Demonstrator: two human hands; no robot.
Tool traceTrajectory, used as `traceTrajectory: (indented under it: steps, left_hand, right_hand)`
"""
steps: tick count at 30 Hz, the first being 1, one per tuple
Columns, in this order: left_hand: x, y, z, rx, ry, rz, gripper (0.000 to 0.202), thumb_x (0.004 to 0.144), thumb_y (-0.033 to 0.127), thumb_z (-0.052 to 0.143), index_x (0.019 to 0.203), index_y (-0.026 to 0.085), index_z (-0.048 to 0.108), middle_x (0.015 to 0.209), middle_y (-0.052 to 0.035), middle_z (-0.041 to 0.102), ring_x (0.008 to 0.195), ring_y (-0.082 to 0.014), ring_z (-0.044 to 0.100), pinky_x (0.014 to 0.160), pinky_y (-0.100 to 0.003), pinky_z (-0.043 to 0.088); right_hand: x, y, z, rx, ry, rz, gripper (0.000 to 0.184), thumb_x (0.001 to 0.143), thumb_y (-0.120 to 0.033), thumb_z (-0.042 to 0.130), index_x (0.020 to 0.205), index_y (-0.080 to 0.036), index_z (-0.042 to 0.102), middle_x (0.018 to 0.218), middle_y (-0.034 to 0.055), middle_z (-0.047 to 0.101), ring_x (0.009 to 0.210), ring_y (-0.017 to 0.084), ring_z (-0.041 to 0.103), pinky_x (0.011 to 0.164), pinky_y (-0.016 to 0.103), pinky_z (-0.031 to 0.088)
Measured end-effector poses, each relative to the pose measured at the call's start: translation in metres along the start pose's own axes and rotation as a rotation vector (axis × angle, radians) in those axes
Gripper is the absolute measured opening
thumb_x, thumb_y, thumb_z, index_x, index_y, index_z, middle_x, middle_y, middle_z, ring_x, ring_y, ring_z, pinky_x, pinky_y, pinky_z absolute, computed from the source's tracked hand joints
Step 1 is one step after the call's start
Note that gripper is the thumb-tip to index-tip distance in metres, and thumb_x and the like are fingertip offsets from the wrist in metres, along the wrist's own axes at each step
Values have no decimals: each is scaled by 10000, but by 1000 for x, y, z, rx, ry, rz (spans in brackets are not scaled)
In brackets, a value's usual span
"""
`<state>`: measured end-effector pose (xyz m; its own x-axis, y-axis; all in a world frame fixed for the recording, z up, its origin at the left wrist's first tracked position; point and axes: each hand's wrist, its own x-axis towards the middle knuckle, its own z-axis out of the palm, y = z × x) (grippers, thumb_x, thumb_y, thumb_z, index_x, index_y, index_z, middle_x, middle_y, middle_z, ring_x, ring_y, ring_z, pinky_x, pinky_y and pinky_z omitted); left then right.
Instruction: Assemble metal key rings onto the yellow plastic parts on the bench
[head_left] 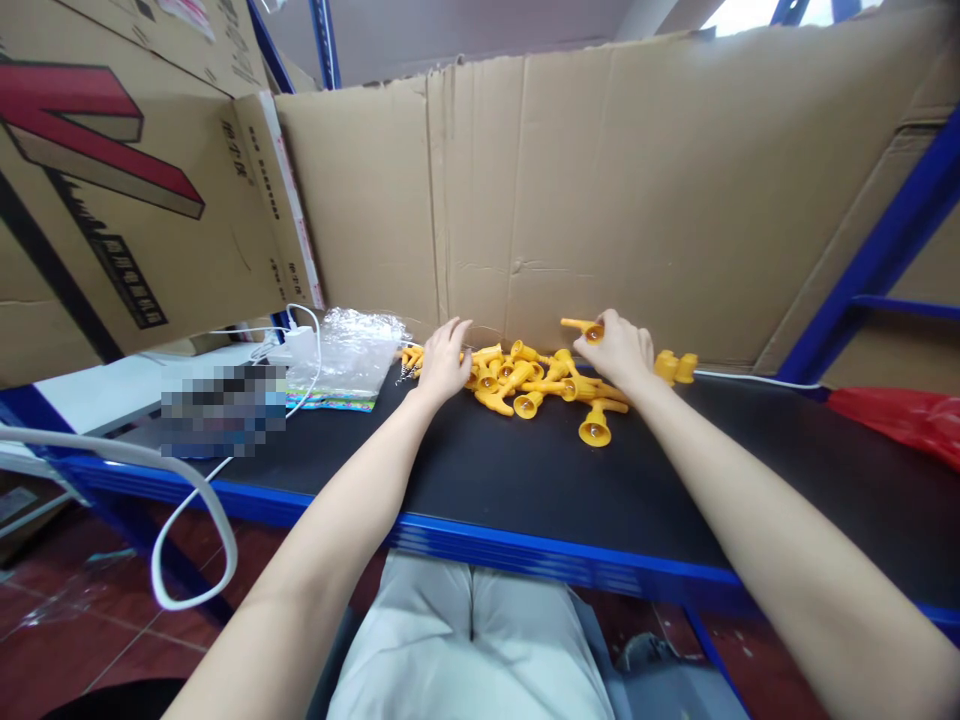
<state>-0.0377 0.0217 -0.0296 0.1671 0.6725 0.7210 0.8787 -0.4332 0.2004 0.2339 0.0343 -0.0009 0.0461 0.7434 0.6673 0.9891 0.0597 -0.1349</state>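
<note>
My right hand (621, 350) is closed on a yellow bell-shaped piece (576, 324), raised above the far side of the pile. Its narrow handle points left and its cup end is at my fingers. My left hand (445, 362) is at the left end of the heap of yellow bell-shaped pieces (517, 376), thumb and fingers apart. Several pieces show a shiny inside in their cups. One loose yellow piece (595, 430) lies nearest the front. Beyond my right wrist, two yellow pieces (684, 368) stand cup end down.
A black shelf (525, 480) with a blue front edge (555, 550) bears the pile. Cardboard (585, 190) walls the back. Clear plastic bags (356, 345) and a white cable (225, 530) are at left, a red bag (900, 415) at far right. A blue post (877, 240) slants up there.
</note>
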Motion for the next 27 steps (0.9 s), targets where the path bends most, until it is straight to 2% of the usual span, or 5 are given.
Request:
traceTrajectory:
  steps: [3,7,11,19,27]
  left_hand:
    - [-1,11,-6,-49,-15,99,543,855,237,405,1384,219,285,1422,-100,324,1306,-223,300,1067,-411,265]
    - [-3,16,-7,-61,-46,144,552,874,288,414,1403,258,259,1451,-96,278,1322,-241,282,1052,-427,287]
    - [-3,11,-4,-85,-54,111,495,885,279,409,1373,274,324,1409,-86,355,1240,-222,409,994,-375,369]
    - [-2,13,-7,-11,-68,-63,356,861,276,458,1215,266,491,1070,-50,615,965,-197,585,854,-312,440]
    - [-5,27,-1,33,-101,79,328,831,321,484,1144,238,539,1051,-54,633,941,-202,597,783,-284,440]
  right_hand:
    - [-8,-9,-5,96,101,-267,338,793,-319,459,1086,-155,493,1019,123,605,898,262,556,815,375,356]
    - [-16,-26,-8,184,75,-655,256,799,-267,471,1029,-159,500,981,105,599,825,213,561,765,321,401]
    - [-19,-42,-11,187,48,-858,169,811,-211,455,970,-173,499,964,110,590,815,216,553,727,325,418]
    - [-18,-39,-7,182,121,-878,209,813,-160,417,997,-189,512,1055,113,584,973,232,541,893,415,370]
    - [-22,-41,-1,13,83,-782,266,895,-265,384,1079,-153,540,991,108,636,952,234,553,989,487,208]
